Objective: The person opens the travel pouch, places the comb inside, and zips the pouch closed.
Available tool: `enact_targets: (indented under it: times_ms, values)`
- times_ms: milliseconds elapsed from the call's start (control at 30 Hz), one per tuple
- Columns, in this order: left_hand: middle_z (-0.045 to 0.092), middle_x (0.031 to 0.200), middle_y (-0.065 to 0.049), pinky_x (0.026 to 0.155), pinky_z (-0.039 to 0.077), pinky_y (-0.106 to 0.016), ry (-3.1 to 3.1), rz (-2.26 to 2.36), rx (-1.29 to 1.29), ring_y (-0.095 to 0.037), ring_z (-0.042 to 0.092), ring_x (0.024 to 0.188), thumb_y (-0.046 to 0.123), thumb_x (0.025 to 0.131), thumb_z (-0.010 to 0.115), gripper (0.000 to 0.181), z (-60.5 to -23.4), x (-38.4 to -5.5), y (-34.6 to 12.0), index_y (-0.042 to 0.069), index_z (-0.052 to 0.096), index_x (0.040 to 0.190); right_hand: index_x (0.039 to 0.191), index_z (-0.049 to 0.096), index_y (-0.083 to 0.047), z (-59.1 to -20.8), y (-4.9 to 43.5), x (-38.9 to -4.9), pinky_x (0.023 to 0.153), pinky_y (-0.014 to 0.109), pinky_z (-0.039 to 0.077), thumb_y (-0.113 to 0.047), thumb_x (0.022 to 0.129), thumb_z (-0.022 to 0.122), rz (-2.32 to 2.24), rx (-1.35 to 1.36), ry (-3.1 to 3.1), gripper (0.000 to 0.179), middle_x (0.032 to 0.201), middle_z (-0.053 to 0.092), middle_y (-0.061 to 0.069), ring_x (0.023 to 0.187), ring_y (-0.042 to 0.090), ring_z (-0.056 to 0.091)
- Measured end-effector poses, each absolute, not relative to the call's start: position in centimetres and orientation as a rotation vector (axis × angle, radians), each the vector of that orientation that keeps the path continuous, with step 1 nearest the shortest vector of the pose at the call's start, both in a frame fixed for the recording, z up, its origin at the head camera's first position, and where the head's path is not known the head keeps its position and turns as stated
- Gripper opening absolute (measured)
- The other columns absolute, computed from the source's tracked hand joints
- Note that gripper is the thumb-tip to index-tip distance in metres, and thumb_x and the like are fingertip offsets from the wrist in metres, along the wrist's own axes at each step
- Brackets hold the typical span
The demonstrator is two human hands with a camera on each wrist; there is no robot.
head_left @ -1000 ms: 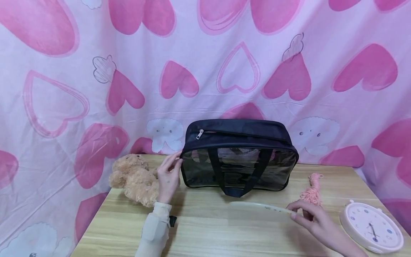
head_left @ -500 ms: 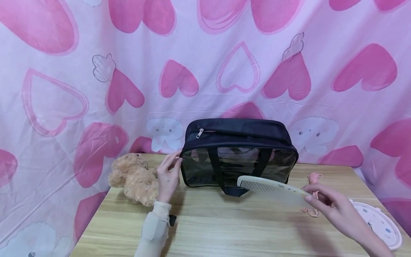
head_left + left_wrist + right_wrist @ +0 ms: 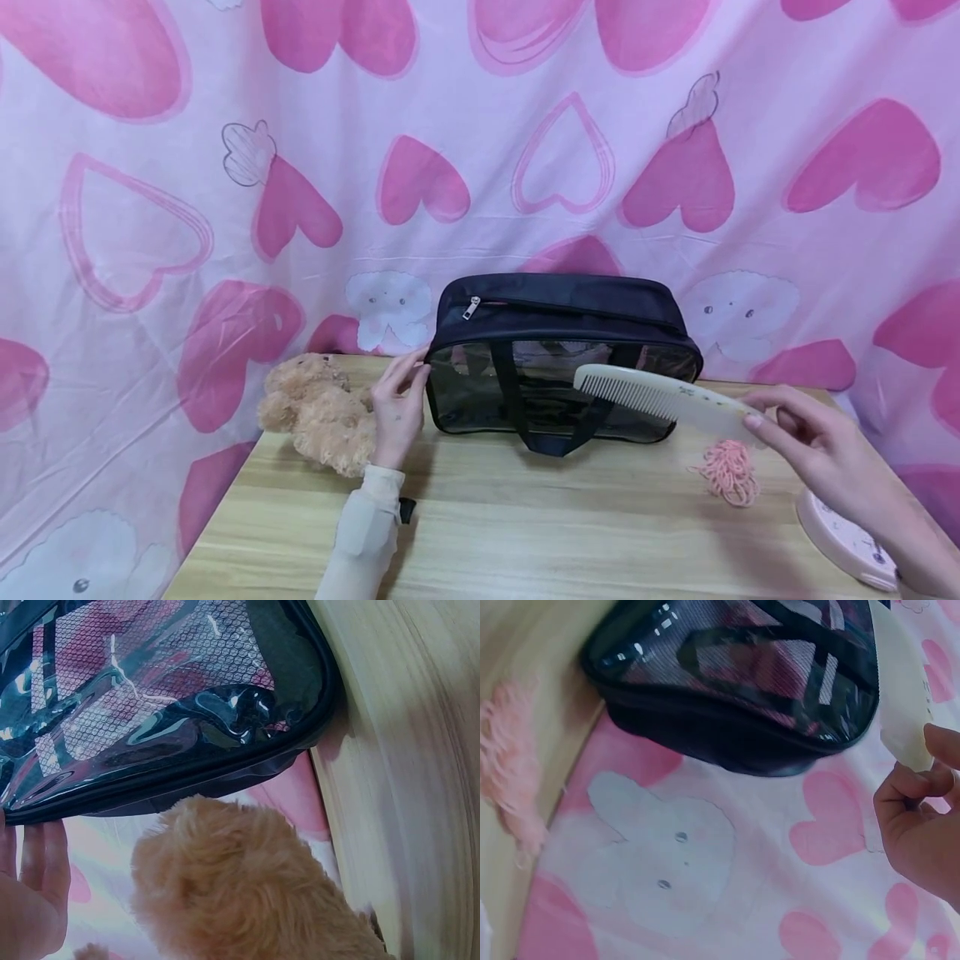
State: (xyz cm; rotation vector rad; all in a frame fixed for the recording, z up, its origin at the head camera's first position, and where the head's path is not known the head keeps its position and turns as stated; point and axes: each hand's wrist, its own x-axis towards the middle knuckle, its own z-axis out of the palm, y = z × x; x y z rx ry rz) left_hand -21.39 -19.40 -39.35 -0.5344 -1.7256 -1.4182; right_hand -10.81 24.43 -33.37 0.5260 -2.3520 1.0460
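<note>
A black travel bag [image 3: 570,308] with see-through sides stands on the table. At its left edge my left hand [image 3: 397,408] holds on, thumb toward the front and fingers along the side. In the left wrist view those fingers [image 3: 45,859] meet the bag's dark rim. My right hand [image 3: 825,437] pinches a pale comb [image 3: 652,393] by its right end, raised above the table, teeth downward. From the head, the comb overlaps the bag's lower right front. The right wrist view has the comb [image 3: 900,694] beside the bag [image 3: 727,720]. A zipper pull [image 3: 471,308] sits at the bag's top left.
Left of the bag lies a fluffy tan plush toy [image 3: 322,412], close to my left hand. A bundle of pink cord [image 3: 727,473] lies to the right. Nearer the right edge is a pink clock [image 3: 840,537], partly covered by my right arm. A heart-print curtain [image 3: 420,179] hangs behind.
My right hand has lifted the comb and carried it up and to the right, turning its toothed side into view. The left hand stays at the bag's edge.
</note>
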Motion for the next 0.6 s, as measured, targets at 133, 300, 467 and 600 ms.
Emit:
enact_targets:
  times_ms: [133,300,467,600]
  values:
    - [0.065,0.099,-0.022,0.071,0.052,-0.021,-1.721,-1.407,-0.512,-0.032,0.063,0.072,-0.018,0.082,0.061,0.025,-39.3,-21.4,-19.5,-0.012,0.066,0.106,0.101,0.068,-0.003,-31.9,24.5,-11.4,0.045,0.023,0.027,0.019,0.077,0.066,1.023,0.519,-2.294,0.033,0.063,0.038,-0.006,0.055,0.005,0.033]
    - [0.065,0.099,-0.023,0.070,0.052,-0.022,-1.716,-1.413,-0.525,-0.037,0.063,0.072,-0.017,0.083,0.061,0.025,-39.3,-21.4,-19.6,-0.012,0.066,0.106,0.101,0.066,0.004,-30.7,24.2,-11.7,0.043,0.022,0.028,0.020,0.077,0.065,1.058,0.459,-2.237,0.029,0.065,0.043,-0.004,0.056,0.005,0.035]
    - [0.067,0.102,-0.014,0.071,0.051,-0.020,-1.709,-1.430,-0.540,-0.030,0.065,0.073,-0.011,0.085,0.063,0.027,-41.2,-23.0,-20.0,-0.003,0.069,0.110,0.100,0.066,0.003,-30.3,24.4,-11.8,0.043,0.023,0.027,0.016,0.079,0.065,1.038,0.385,-2.237,0.025,0.066,0.039,-0.005,0.055,0.006,0.033]
    - [0.067,0.104,-0.009,0.073,0.051,-0.019,-1.721,-1.430,-0.529,-0.023,0.065,0.074,-0.008,0.086,0.064,0.029,-42.0,-23.6,-20.3,0.003,0.070,0.112,0.100,0.066,0.004,-29.8,24.2,-12.2,0.043,0.023,0.026,0.014,0.080,0.066,1.026,0.368,-2.235,0.023,0.066,0.038,-0.005,0.055,0.006,0.032]
